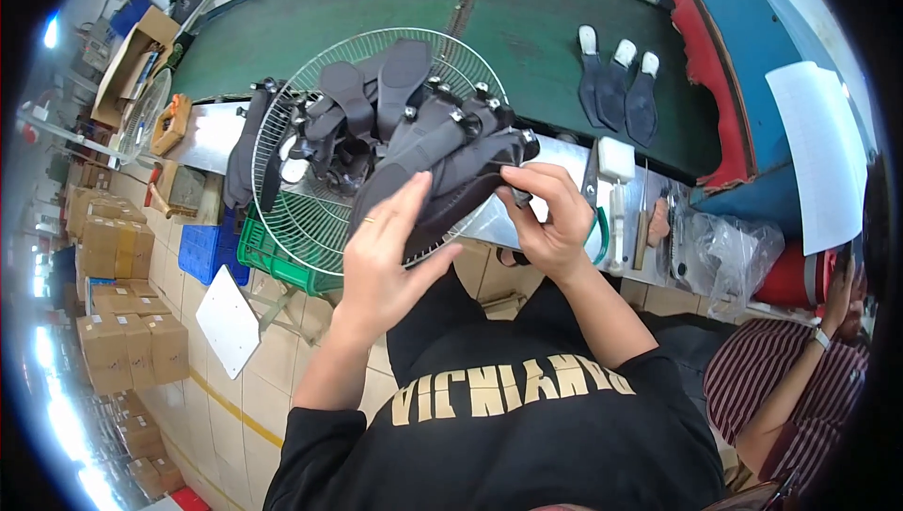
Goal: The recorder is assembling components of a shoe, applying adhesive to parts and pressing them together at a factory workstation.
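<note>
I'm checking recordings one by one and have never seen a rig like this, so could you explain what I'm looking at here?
There is no machine: these are a person's two bare hands. The single picture comes from a wide fisheye camera on that person's head, looking down, so straight edges bend near the rim.

In front is a round wire basket heaped with dark footwear pieces. Beyond it, three dark sole-shaped pieces with white ends lie on a green surface.

The right hand pinches one end of a dark piece; its exact grip is partly hidden. The left hand is open, fingers against the dark pieces.
</note>
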A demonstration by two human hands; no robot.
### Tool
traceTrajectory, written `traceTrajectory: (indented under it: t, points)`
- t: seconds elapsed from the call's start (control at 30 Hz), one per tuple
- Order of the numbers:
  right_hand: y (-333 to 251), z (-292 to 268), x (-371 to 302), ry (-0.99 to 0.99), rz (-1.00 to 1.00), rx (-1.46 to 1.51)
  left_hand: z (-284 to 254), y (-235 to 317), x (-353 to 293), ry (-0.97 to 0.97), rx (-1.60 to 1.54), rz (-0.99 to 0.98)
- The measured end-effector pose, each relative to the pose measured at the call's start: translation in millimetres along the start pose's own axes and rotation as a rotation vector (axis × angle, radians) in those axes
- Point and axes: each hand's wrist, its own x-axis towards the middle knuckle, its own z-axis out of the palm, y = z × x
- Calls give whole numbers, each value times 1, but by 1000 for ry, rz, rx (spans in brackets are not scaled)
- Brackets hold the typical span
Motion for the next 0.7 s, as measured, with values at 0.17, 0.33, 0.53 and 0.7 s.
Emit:
traceTrajectory:
  t: [0.17, 0.33, 0.53, 0.7]
  points:
    - [-15, -39, -31, 42, 98, -51, 15, 22, 10, -259, -189, 139]
    - [-13, -59, -58, 136, 702, 348, 50, 33, 2, -426, -330, 32]
    - [8, -61, -108, 56, 809, 381, 130, -12, -33, -378, -383, -129]
    - [8, -59, -126, 21, 805, 307, 145, -5, -33, -332, -628, -308]
